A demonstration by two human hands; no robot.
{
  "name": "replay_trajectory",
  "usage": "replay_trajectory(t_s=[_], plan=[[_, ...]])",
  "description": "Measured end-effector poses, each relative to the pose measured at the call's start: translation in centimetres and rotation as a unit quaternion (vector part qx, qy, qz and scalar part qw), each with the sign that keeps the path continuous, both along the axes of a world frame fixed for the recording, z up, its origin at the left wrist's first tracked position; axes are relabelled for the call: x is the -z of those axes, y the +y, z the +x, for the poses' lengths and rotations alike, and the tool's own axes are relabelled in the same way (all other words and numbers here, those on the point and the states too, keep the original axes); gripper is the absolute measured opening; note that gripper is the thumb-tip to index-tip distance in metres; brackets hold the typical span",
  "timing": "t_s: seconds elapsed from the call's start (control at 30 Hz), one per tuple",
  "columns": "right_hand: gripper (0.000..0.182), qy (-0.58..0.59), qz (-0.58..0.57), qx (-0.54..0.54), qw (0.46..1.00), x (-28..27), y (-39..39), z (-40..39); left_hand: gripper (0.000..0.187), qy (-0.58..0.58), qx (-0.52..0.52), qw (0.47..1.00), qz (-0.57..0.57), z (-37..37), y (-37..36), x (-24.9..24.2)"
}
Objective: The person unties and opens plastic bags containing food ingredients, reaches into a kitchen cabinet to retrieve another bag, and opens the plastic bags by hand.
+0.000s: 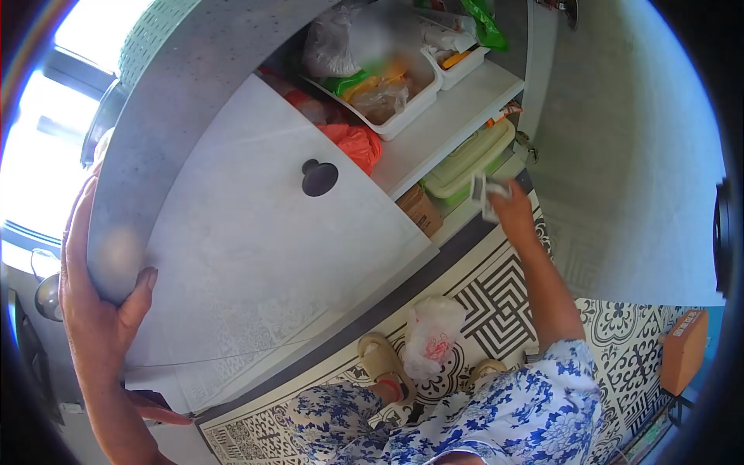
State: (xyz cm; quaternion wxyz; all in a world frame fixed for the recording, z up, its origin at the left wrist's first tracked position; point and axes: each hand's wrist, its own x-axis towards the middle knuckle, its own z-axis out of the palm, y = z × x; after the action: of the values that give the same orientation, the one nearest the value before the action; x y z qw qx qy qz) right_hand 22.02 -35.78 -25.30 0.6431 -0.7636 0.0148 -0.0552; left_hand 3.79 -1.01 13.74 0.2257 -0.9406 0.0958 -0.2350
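My left hand [94, 314] grips the edge of the grey speckled countertop [147, 147], thumb on the front and fingers over the top. My right hand [516, 215] is closed on a small white-and-grey object [482, 195], blurred, whose kind I cannot make out. It is held in front of the cabinet's lower level, close to a container with a pale green lid [470, 159]. A brown cardboard box [420, 209] stands to the left of that container. On the shelf [457, 116] above, a white bin [403, 120] holds several plastic-wrapped items.
A closed white door with a dark knob [319, 178] covers the cabinet's left part. At right, another pale door [635, 155] stands open. A red bag [353, 143] bulges from the shelf. Near my feet a clear plastic bag [432, 337] lies on patterned tiles. An orange-brown box [685, 353] is at far right.
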Motion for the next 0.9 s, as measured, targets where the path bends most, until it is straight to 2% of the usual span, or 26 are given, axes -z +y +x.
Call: replay_trajectory(t_s=[0.1,0.2,0.33,0.4,0.43,0.5,0.53,0.6,0.63,0.7,0.73,0.8,0.83,0.9], plan=[[0.036,-0.155,-0.029,0.024,0.987,-8.2,2.4,4.4,0.081,0.001,0.012,1.000,0.010,-0.1,-0.3,-0.2],[0.038,-0.210,-0.133,0.029,0.968,-13.1,5.2,10.6,0.081,0.001,0.017,1.000,0.016,-0.4,-1.0,-0.3],[0.038,-0.257,-0.206,0.061,0.942,-14.6,9.6,17.6,0.082,-0.001,0.023,1.000,0.013,-0.5,-1.3,-0.3],[0.039,-0.259,-0.330,0.148,0.896,-14.5,11.0,18.8,0.083,0.000,0.027,0.999,0.018,-0.6,-1.3,-0.4],[0.039,-0.259,-0.328,0.148,0.896,-14.4,11.0,18.7,0.084,0.001,0.034,0.999,0.022,-0.6,-1.2,-0.4],[0.041,-0.371,-0.343,0.150,0.850,-14.0,10.5,17.7,0.083,0.007,0.029,1.000,0.009,-0.8,-1.0,-0.4],[0.041,-0.370,-0.343,0.148,0.851,-13.9,10.7,17.0,0.082,0.013,0.025,1.000,-0.003,-0.9,-0.9,-0.4],[0.038,-0.440,-0.297,0.064,0.845,-13.8,11.2,15.5,0.082,0.009,0.022,0.999,-0.023,-1.2,-0.5,-0.2],[0.038,-0.437,-0.298,0.064,0.846,-13.3,11.7,15.2,0.082,0.008,0.020,0.999,-0.042,-1.2,-0.5,-0.1],[0.042,-0.353,-0.321,-0.050,0.878,-12.6,13.1,14.8,0.081,0.008,0.019,0.999,-0.039,-0.9,-0.7,-0.1],[0.042,-0.350,-0.318,-0.047,0.880,-12.9,13.5,14.8,0.081,0.005,0.016,0.999,-0.037,-0.9,-0.8,-0.2],[0.042,-0.173,-0.392,-0.128,0.894,-13.8,14.4,15.3,0.082,0.008,0.004,1.000,-0.019,-0.9,-0.7,-0.4],[0.042,-0.168,-0.389,-0.124,0.898,-13.7,14.9,15.8,0.083,0.010,-0.009,1.000,-0.005,-0.8,-0.7,-0.4],[0.042,-0.122,-0.455,-0.137,0.871,-13.4,15.3,16.5,0.084,0.009,-0.007,1.000,0.001,-0.7,-0.6,-0.5]])
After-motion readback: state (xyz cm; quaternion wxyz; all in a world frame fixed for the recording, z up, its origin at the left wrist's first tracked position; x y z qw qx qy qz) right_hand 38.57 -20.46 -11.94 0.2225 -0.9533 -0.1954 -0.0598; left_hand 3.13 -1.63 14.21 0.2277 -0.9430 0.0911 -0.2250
